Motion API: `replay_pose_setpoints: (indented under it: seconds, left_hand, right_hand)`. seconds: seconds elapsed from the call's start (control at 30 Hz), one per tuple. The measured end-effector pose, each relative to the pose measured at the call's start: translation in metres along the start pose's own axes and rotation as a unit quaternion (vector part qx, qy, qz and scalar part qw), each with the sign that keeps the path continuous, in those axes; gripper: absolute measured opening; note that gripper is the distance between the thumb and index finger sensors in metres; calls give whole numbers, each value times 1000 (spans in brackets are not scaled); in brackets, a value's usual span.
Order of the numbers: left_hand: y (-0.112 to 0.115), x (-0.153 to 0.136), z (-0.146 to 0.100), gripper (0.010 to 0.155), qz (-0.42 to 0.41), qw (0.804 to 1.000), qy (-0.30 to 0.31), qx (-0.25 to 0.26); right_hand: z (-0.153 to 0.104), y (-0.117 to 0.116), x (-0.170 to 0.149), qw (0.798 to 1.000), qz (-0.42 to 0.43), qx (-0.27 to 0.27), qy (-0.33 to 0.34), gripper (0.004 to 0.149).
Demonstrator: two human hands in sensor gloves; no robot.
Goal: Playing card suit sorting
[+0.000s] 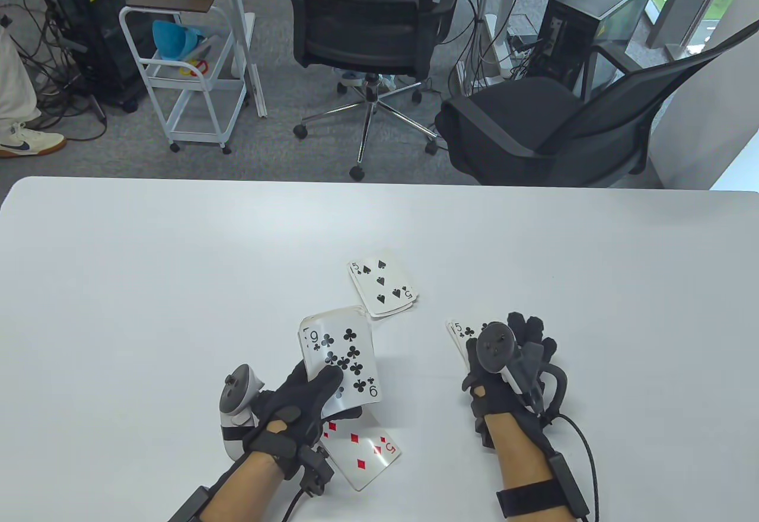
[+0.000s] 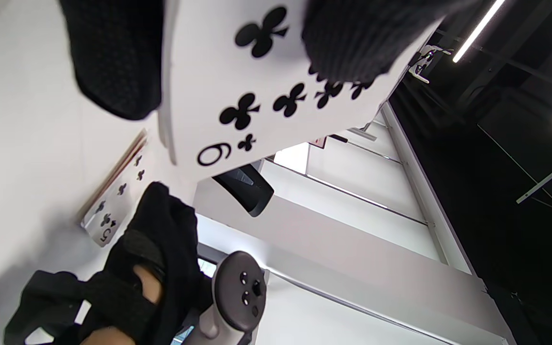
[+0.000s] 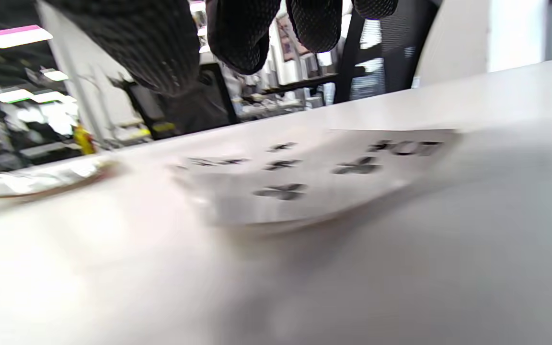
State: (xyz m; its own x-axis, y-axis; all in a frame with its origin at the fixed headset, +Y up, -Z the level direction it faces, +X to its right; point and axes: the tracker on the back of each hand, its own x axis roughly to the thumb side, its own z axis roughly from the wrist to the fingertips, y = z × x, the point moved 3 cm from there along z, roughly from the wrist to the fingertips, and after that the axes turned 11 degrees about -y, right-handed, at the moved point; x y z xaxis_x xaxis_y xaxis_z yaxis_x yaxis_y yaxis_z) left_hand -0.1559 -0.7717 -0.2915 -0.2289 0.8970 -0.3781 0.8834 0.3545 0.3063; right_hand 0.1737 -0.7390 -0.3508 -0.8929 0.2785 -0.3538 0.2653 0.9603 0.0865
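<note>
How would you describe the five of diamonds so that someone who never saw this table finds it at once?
Start at the near edge of the white table and find the left hand, which holds a deck topped by the nine of clubs. The five of diamonds lies flat just below that hand. It is the only red card showing.

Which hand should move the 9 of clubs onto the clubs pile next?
Right hand: free, hovering over the 5 of clubs. Left hand holds the stack with the 9 of clubs on top.
</note>
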Motion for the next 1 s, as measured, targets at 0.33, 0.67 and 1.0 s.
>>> replay_pose_setpoints:
  seconds: [0.33, 0.67, 1.0]
  left_hand:
    - [-2, -2, 0, 61, 10, 1000, -11, 1]
    - [-2, -2, -2, 62, 16, 1000, -17, -1]
    - [2, -4, -1, 62, 20, 1000, -15, -1]
  right_hand:
    - [-47, 8, 50, 951, 257, 21, 168, 51]
    - [-84, 7, 84, 921, 303, 37, 243, 59]
    - [-93, 7, 91, 929, 257, 7, 267, 60]
